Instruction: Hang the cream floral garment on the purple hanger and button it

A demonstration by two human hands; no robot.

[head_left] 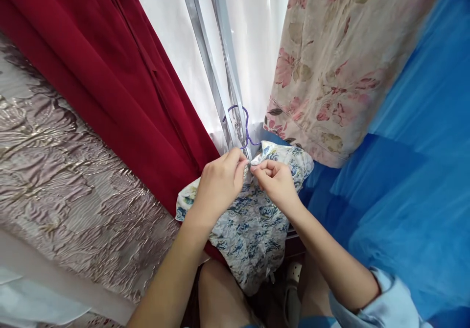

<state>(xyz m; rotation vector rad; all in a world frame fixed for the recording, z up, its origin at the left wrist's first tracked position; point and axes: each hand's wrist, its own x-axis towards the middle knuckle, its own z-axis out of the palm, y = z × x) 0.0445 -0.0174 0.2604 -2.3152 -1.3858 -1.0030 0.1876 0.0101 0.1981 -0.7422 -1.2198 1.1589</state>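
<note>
A white garment with a blue floral print [253, 227] hangs in front of me from a purple hanger [247, 122]. My left hand [222, 176] is closed in a pinch at the neckline, just below the hanger's hook. Close beside it, my right hand [275, 180] pinches the neckline edge, thumb against curled fingers. The fingertips of both hands nearly meet there. Any small fastener between them is hidden. A pale flap of the collar stands up above my right hand, and the garment's lower end hangs down over my legs.
Grey metal bars [209, 39] rise behind the hanger, against white fabric. Red cloth [121, 78] and a textured pinkish floral fabric [69, 181] hang at left. A beige floral garment [323, 73] and blue tulle [411, 186] hang at right. A pale clog [293, 289] shows below.
</note>
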